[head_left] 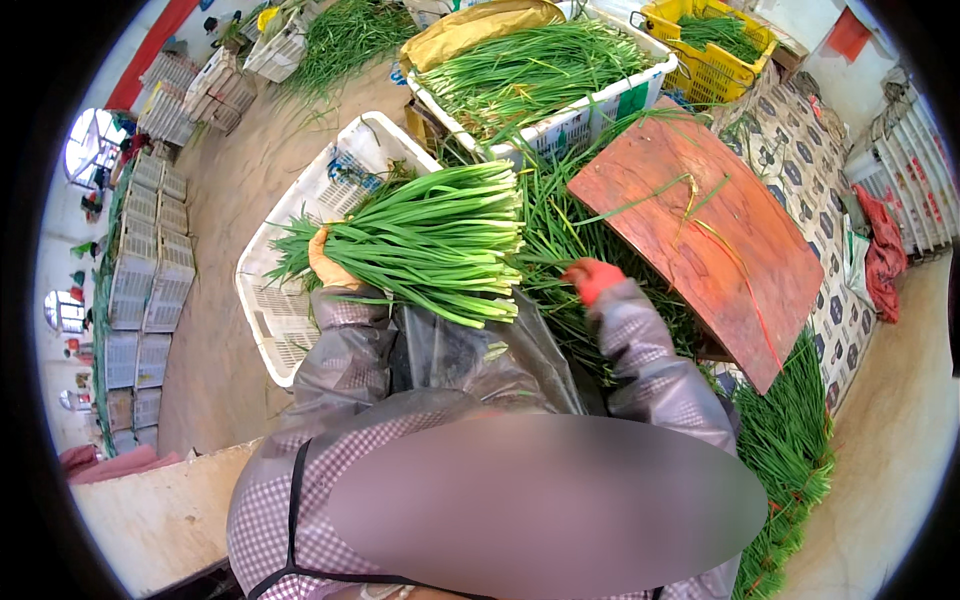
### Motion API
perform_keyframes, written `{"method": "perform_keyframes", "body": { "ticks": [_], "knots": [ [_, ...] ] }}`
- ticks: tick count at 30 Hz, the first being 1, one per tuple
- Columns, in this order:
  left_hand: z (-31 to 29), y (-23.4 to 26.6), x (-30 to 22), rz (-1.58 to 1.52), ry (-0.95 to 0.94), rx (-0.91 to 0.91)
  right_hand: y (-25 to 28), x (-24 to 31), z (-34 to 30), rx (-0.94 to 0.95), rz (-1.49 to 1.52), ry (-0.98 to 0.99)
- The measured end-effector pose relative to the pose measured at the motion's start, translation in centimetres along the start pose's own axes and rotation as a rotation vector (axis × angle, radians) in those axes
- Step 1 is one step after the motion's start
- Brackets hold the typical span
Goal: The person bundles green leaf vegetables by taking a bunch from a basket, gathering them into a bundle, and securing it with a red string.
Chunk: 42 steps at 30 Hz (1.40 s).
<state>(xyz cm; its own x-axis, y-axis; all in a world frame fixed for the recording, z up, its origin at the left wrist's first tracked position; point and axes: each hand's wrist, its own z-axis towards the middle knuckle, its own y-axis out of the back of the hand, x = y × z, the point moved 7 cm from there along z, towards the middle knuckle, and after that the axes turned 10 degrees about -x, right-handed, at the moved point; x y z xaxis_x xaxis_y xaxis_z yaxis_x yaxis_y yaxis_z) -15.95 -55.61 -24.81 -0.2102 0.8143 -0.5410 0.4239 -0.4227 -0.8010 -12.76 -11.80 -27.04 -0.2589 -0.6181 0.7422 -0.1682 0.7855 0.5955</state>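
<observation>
A thick bunch of garlic chives [430, 240] lies across my lap, its pale cut ends to the right and its leafy tips to the left. My left hand [330, 260], in a tan-orange glove, is wrapped round the leafy end. To the right of the cut ends, my right hand [594, 280] in a red glove has its fingers closed on a few thin green leaves, slightly blurred. Loose chive leaves [560, 225] are heaped below and beyond that hand. Under the bunch's left end sits a white plastic basket [262, 290].
A reddish wooden board [700, 230] with stray leaves and ties stands at right. Beyond are a white crate [655, 75] full of chives and a yellow crate [712, 72]. Bundled chives [785, 480] lie at lower right. Stacked white crates [140, 250] line the left.
</observation>
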Motion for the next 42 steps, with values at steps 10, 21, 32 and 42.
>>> {"method": "perform_keyframes", "body": {
  "ticks": [10,21,32,42],
  "knots": [
    [-0.4,-0.7,0.3,-0.018,0.038,0.026,-0.9,11.0,-5.8,0.156,-0.106,0.442],
    [0.3,0.3,-0.5,-0.057,-0.003,0.005,5.8,-7.2,-1.2,-0.011,-0.517,-0.12],
    [-0.3,-0.8,0.5,-0.094,0.026,0.044,-1.9,7.6,-5.9,0.162,0.104,0.421],
    [-0.7,-3.3,-0.8,-0.14,0.032,0.219,7.0,-12.0,-1.7,-0.02,-0.981,-0.065]
  ]
}}
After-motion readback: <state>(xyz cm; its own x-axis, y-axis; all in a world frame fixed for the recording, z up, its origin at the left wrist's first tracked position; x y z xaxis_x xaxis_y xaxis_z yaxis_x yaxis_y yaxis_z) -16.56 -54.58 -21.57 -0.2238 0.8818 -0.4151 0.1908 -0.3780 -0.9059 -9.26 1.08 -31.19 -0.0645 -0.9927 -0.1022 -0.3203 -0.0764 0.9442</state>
